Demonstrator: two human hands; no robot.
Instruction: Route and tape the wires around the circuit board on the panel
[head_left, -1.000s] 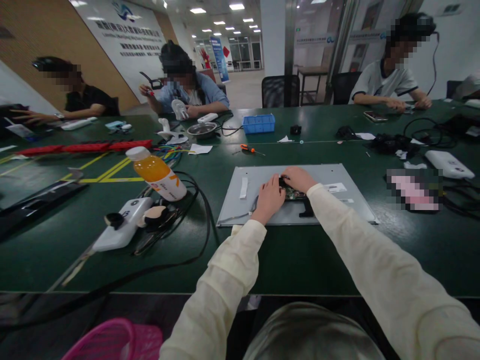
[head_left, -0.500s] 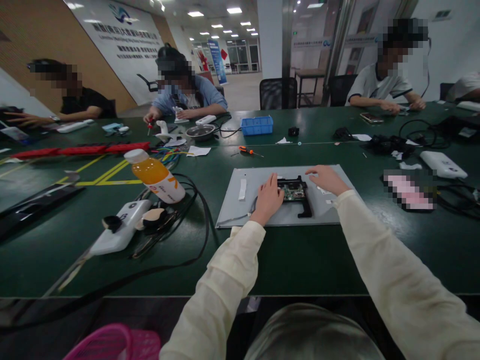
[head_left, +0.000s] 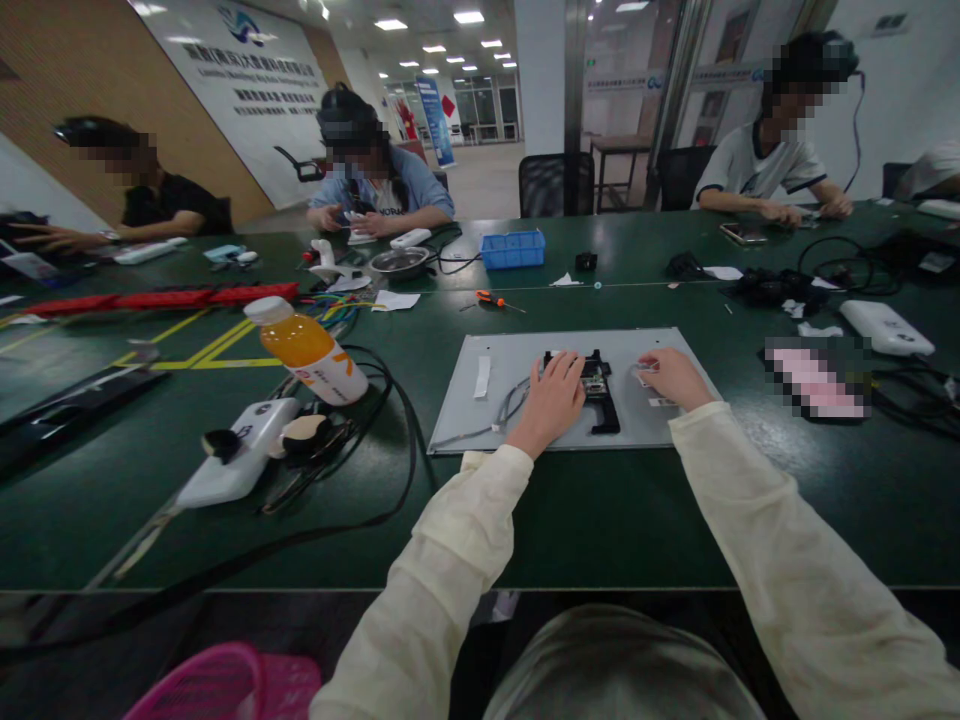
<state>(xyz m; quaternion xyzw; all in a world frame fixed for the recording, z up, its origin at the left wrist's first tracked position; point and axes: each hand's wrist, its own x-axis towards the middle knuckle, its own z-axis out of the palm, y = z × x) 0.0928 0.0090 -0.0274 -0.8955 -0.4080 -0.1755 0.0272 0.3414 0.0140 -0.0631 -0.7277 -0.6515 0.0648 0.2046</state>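
Observation:
A flat grey panel [head_left: 495,350] lies before me on the green table [head_left: 622,520]. On its middle rests a black plastic frame [head_left: 606,418] around a green circuit board [head_left: 594,385]. My left hand [head_left: 553,400] lies over the board's left part with fingers stretched out, hiding some of it. My right hand [head_left: 671,378] is over the panel's right side, thumb and fingers pinched together beside small white labels [head_left: 661,402]. Whatever those fingers hold is too small to name. A grey cable [head_left: 510,405] curves across the panel left of my left hand.
To the left stand a bottle of orange drink [head_left: 304,350] and a white power bank [head_left: 244,450] with black cables. An orange screwdriver [head_left: 491,298] and a blue basket [head_left: 513,250] are beyond the panel. At right lie a pink phone [head_left: 814,380] and a white device [head_left: 887,328]. Several people sit opposite.
My left hand has slid right, further over the circuit board. My right hand has moved right and toward me, its fingers now pinched above the labels.

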